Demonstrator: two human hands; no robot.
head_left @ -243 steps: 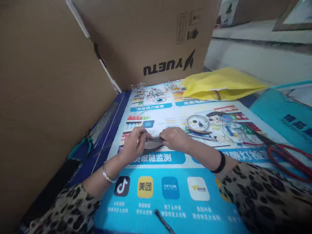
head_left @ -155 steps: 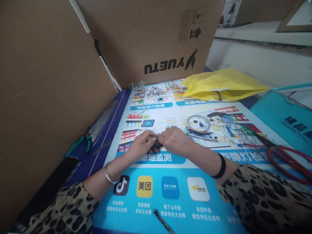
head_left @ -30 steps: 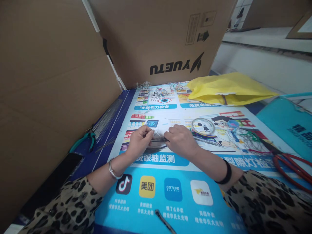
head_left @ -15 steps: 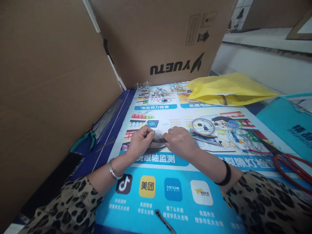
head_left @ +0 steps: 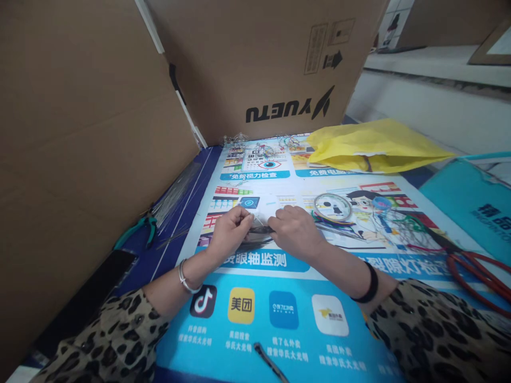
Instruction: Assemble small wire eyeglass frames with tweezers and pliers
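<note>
Over the middle of the printed sheet (head_left: 303, 271), my left hand (head_left: 229, 229) is closed, its thumb and index finger pinched on a thin pale wire (head_left: 259, 219). Just to its right, my right hand (head_left: 295, 231) has its fingers curled at the other end of this small piece; what exactly sits between those fingers is hidden. A narrow gap separates the two hands. Below the wire, dark thin strands show between them. A round clear reel (head_left: 332, 207) lies right of my right hand, with coloured strands beside it.
Cardboard walls (head_left: 255, 69) stand behind and left. Teal-handled pliers (head_left: 138, 232) and thin wires (head_left: 175, 197) lie left. Rightward are a yellow bag (head_left: 379, 143), tangled threads (head_left: 407, 229), red-handled scissors (head_left: 479, 282) and a teal bag (head_left: 471, 202). A dark tool (head_left: 270, 363) lies in front.
</note>
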